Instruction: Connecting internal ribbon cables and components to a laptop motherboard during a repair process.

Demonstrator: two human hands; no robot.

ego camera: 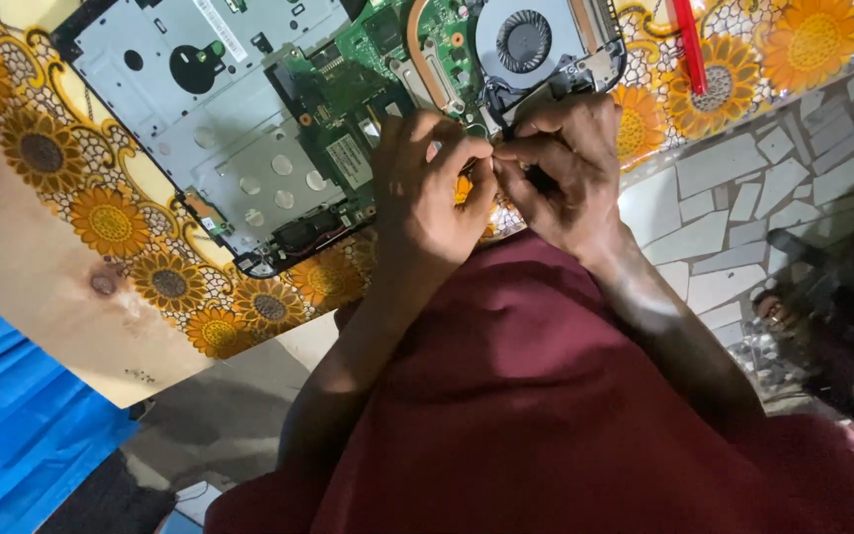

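Opened laptop [249, 129] lies bottom-up on the counter [81, 218], cover already off: green circuit board [368, 79], copper heat pipe and round fan [521, 40] exposed, all still seated. Left hand [427, 188] and right hand [565, 168] meet at the chassis's near edge, just below the fan; each grip pinched nearly closed, fingertips touching. What they pinch is too small to tell. Red-handled tool [689, 44] lies beyond the right grip, untouched.

My left hand [432, 188] and right hand [570, 168] meet, fingers [481, 163] pinching something tiny at the near edge of the opened laptop [249, 129], just below its fan [523, 42], on the sunflower-clothed bench [101, 218].
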